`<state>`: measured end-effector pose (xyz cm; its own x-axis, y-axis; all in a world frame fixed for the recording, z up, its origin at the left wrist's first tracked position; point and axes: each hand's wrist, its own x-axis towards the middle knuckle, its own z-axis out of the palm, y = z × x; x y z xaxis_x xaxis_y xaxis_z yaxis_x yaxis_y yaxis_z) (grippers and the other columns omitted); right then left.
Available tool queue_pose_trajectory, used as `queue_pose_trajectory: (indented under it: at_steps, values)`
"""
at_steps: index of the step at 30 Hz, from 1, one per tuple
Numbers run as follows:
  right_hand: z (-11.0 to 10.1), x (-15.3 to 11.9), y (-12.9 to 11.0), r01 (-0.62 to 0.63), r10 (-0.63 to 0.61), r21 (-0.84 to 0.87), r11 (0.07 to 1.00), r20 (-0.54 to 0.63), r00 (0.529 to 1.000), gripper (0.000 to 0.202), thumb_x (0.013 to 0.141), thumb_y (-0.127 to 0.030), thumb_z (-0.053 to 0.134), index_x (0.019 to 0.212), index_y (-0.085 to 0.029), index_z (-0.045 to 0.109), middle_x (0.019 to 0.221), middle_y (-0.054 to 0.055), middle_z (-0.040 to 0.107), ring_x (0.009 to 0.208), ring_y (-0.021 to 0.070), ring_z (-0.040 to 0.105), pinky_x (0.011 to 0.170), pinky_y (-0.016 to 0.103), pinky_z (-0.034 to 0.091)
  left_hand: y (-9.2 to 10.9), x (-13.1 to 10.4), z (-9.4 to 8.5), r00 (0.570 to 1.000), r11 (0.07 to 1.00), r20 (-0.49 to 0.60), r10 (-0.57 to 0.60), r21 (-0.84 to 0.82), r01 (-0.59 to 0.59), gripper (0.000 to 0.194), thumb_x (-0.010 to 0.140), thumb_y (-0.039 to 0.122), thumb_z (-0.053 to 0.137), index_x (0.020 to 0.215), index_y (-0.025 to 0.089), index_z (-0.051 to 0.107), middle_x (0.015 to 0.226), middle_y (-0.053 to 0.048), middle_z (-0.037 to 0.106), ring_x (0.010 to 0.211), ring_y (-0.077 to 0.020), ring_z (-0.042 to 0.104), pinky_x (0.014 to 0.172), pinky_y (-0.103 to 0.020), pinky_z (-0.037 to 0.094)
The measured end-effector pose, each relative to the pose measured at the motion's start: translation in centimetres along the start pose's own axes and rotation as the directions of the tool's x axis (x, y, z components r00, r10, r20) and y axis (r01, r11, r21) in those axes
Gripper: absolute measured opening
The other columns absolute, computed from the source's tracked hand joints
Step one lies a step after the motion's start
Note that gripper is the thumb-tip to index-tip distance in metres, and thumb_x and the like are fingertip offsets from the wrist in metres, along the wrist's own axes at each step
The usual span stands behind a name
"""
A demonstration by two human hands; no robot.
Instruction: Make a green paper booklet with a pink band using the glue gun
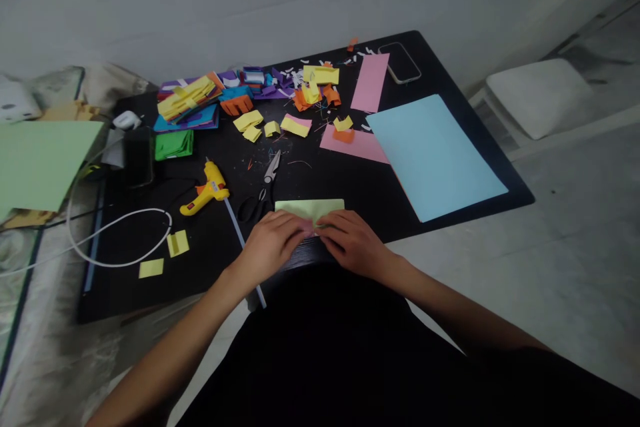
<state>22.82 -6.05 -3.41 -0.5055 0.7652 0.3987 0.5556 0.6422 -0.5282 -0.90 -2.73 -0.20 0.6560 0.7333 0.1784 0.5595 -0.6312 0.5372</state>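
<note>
At the table's near edge my left hand (pixel 270 243) and my right hand (pixel 356 241) pinch the near edge of a pale yellow paper strip (pixel 310 205). Something pink shows at the left fingertips; whether it is the strip's other side I cannot tell. Both hands have bent, closed fingers and almost meet. Beyond the left hand lie scissors (pixel 270 177) with black handles, blades partly apart and pointing away. To their left is a yellow glue gun (pixel 213 185), with a long glue stick (pixel 235 221) running from it under my left forearm.
Folded yellow, orange, purple and blue papers (pixel 190 100) and scraps cover the black table's (pixel 320 173) far side. A light blue sheet (pixel 435 153), pink strips (pixel 371 83) and a phone (pixel 401 63) lie right. A white cable (pixel 167 213) loops at left. A white stool (pixel 537 95) stands beyond.
</note>
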Motion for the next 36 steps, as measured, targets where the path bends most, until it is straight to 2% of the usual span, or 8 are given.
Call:
queue_pose_trajectory:
  at_steps: [4,9,13,21,24,27,31,36]
  values:
    - [0.2,-0.1,0.3,0.021,-0.021,0.0,1.0,-0.018,1.0,0.019,0.1,-0.009,0.059,0.11,-0.017,0.074,0.114,0.011,0.076,0.111,0.0262,0.068,0.092,0.042,0.054,-0.3,1.1,-0.3,0.996,0.993,0.026,-0.091,-0.078,0.093,0.012,0.102,0.024,0.062,0.092,0.02,0.066,0.094,-0.004,0.072,0.093,-0.0217,0.066,0.087,-0.037,0.054]
    - [0.4,-0.2,0.3,0.026,-0.027,-0.006,1.0,-0.028,0.999,0.021,0.1,-0.009,0.06,0.112,-0.019,0.073,0.115,0.01,0.076,0.112,0.0254,0.067,0.093,0.041,0.054,-0.8,2.0,0.3,0.984,0.977,0.013,-0.178,-0.113,0.178,0.01,0.099,0.021,0.066,0.09,0.02,0.063,0.105,-0.006,0.068,0.098,-0.0215,0.064,0.092,-0.037,0.052]
    - [0.5,-0.3,0.4,0.035,-0.036,-0.009,0.999,-0.032,0.999,0.022,0.1,-0.007,0.058,0.112,-0.019,0.073,0.116,0.009,0.076,0.114,0.0253,0.067,0.094,0.042,0.055,-1.3,2.4,0.6,0.974,0.966,0.023,-0.224,-0.124,0.225,0.01,0.099,0.021,0.066,0.09,0.02,0.063,0.105,-0.006,0.066,0.098,-0.021,0.065,0.09,-0.036,0.052]
    - [0.6,-0.4,0.2,0.036,-0.037,-0.025,0.999,-0.019,0.999,0.02,0.102,-0.01,0.057,0.111,-0.018,0.073,0.114,0.01,0.076,0.114,0.0262,0.066,0.096,0.043,0.054,-1.6,3.0,0.6,0.974,0.968,0.02,-0.224,-0.111,0.224,0.01,0.097,0.021,0.07,0.09,0.019,0.064,0.103,-0.004,0.064,0.086,-0.0165,0.063,0.079,-0.03,0.049]
    - [0.7,-0.6,-0.3,0.029,-0.028,-0.068,0.997,0.022,0.999,0.03,0.101,-0.009,0.055,0.124,-0.02,0.071,0.119,0.011,0.074,0.118,0.0275,0.063,0.1,0.044,0.052,-1.9,3.1,0.6,0.976,0.972,-0.008,-0.217,-0.097,0.215,0.009,0.094,0.023,0.075,0.093,0.019,0.067,0.105,-0.003,0.064,0.084,-0.0161,0.062,0.077,-0.029,0.049]
    - [0.8,-0.8,-0.6,0.031,-0.024,-0.134,0.99,0.058,0.998,0.039,0.1,-0.009,0.055,0.135,-0.021,0.067,0.123,0.011,0.072,0.121,0.0292,0.059,0.1,0.046,0.051,-2.5,3.4,0.4,0.987,0.987,-0.023,-0.158,-0.025,0.157,0.011,0.093,0.027,0.078,0.098,0.021,0.07,0.108,-0.004,0.067,0.096,-0.0205,0.065,0.086,-0.033,0.05]
    - [0.8,-0.7,-0.9,0.038,-0.02,-0.197,0.98,0.093,0.995,0.036,0.1,-0.01,0.056,0.133,-0.016,0.069,0.125,0.014,0.071,0.119,0.0306,0.059,0.099,0.046,0.052,-3.3,4.3,0.1,0.991,0.992,-0.037,-0.126,0.011,0.127,0.016,0.09,0.03,0.081,0.099,0.022,0.071,0.119,-0.006,0.072,0.114,-0.0263,0.065,0.099,-0.041,0.047]
    - [0.6,-0.4,-1.5,0.039,-0.018,-0.196,0.98,0.106,0.994,0.039,0.099,-0.007,0.055,0.135,-0.016,0.068,0.14,0.013,0.068,0.127,0.0292,0.059,0.107,0.046,0.05,-3.5,5.2,-0.2,0.973,0.968,0.037,-0.226,-0.106,0.229,0.017,0.09,0.027,0.08,0.1,0.021,0.068,0.099,-0.002,0.073,0.097,-0.0219,0.068,0.088,-0.035,0.05]
